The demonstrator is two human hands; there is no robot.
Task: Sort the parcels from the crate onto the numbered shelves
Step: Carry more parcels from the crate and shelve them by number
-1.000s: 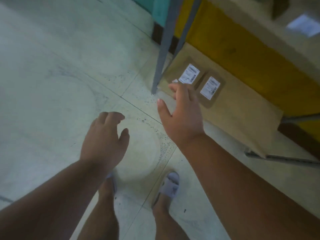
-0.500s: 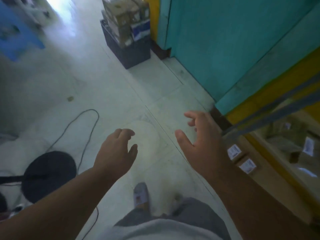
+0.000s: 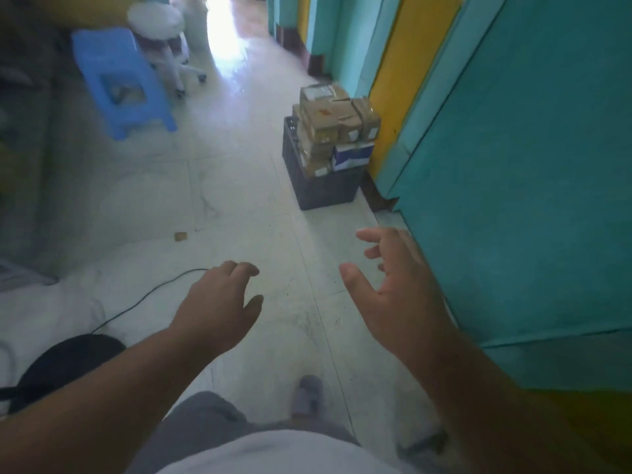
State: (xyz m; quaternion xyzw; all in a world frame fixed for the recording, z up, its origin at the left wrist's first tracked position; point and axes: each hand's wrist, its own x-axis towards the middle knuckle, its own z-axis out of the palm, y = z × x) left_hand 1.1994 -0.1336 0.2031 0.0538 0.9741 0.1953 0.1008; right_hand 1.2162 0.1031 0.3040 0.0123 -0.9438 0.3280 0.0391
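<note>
Hands empty: left hand [image 3: 219, 304] fingers loosely curled, right hand [image 3: 398, 289] fingers spread apart, touching nothing. Parcels [image 3: 333, 123] stacked in dark crate [image 3: 323, 189] on floor, well ahead, beside yellow/teal wall.

- Bare forearms, no sleeves visible, on left hand [image 3: 219, 302] and right hand [image 3: 400, 295].
- Light grey shirt [image 3: 273, 453].
- Grey trousers [image 3: 201, 415].
- Grey slipper [image 3: 309, 393].
</note>
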